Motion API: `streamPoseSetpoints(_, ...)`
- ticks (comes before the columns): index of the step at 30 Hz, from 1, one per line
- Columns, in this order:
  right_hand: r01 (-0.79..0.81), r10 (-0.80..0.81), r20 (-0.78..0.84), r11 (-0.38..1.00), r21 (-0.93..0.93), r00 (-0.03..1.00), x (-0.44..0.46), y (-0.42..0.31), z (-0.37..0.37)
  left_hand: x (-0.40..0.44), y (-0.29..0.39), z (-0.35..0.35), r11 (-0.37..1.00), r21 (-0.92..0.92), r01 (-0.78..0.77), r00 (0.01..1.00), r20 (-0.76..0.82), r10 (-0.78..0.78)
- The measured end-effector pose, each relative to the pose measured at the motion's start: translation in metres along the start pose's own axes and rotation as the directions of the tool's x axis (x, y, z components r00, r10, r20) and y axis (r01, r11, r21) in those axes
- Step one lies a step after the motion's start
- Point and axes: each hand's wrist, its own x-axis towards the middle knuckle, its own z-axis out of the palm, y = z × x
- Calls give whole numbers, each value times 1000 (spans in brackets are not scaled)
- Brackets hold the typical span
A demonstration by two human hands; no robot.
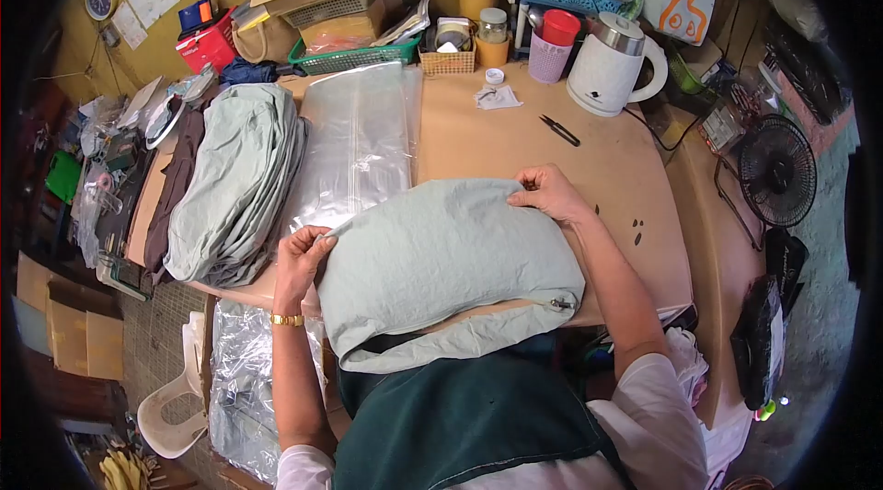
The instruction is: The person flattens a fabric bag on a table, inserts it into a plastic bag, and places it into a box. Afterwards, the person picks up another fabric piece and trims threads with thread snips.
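Observation:
A pale grey-green fabric bag (451, 251) with a long strap lies across the table's front edge, partly over the dark green apron. At its left upper edge my left hand (303, 255), with a gold watch on the wrist, pinches the cloth. My right hand (547, 194) grips the top edge near the right, fingers closed. A small metal piece shows at the lower right of the strap. To the left lies a stack of similar fabric (235, 177), beside clear plastic sleeves (354, 136).
Thread snips (559, 130) and a white kettle (607, 67) stand right of centre. Baskets (359, 56) and a pink cup (549, 57) line the back. A black fan (777, 170) is at right. A plastic-lined box (244, 389) sits below left.

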Motion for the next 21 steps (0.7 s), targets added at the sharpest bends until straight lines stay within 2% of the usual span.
streamPoseSetpoints(1,64,-64,1,998,-17,998,4,-1,-5,2,9,-4,1000,0,-1,1000,-6,1)
streamPoseSetpoints(3,201,-206,-26,971,-128,978,14,-25,-25,15,41,-15,972,83,-218,964,-136,227)
streamPoseSetpoints(4,264,-281,-49,940,-218,959,17,-62,-40,21,69,-29,965,196,-175,961,-181,211)
streamPoseSetpoints(5,313,-342,-56,904,-291,938,16,-107,-51,28,112,-30,905,219,-364,908,-134,398)
streamPoseSetpoints(6,482,-573,-101,761,-435,813,20,-140,-62,40,141,-40,814,242,-528,803,-169,572)
streamPoseSetpoints(7,585,-679,-189,716,-381,709,7,-185,-55,44,181,-51,710,368,-601,714,-152,683)
streamPoseSetpoints(8,677,-797,-168,587,-444,580,9,-217,-74,47,216,-62,659,444,-607,652,-196,733)
streamPoseSetpoints(9,758,-859,-187,509,-408,476,8,-243,-98,40,249,-51,504,298,-810,486,-138,863)
streamPoseSetpoints(10,795,-884,-199,467,-387,423,4,-255,-105,37,269,-51,367,381,-848,337,-146,930)
streamPoseSetpoints(11,829,-906,-211,422,-368,368,0,-268,-113,29,279,-47,313,393,-865,262,-177,949)
streamPoseSetpoints(12,832,-929,-178,370,-413,325,-13,-271,-109,22,282,-36,255,480,-839,199,-166,966)
streamPoseSetpoints(14,797,-933,-97,347,-494,346,-37,-254,-89,7,267,-25,132,660,-739,102,-84,991)
streamPoseSetpoints(15,759,-911,-56,372,-534,408,-46,-232,-73,2,244,-22,60,746,-664,75,-13,997)
streamPoseSetpoints(17,640,-853,-162,486,-595,496,-48,-166,-56,-11,186,-12,93,808,-582,246,67,967)
streamPoseSetpoints(18,616,-774,-125,580,-533,620,-55,-129,-51,-17,143,-8,176,789,-589,360,60,931)
streamPoseSetpoints(19,450,-656,-140,641,-622,742,-65,-97,-36,-23,99,-3,260,773,-579,468,54,882)
streamPoseSetpoints(20,332,-484,-161,771,-543,860,-73,-62,-21,-37,80,4,293,816,-499,662,141,736)
streamPoseSetpoints(21,322,-463,-54,692,-646,885,-77,-32,-18,-44,54,3,307,811,-499,743,217,633)
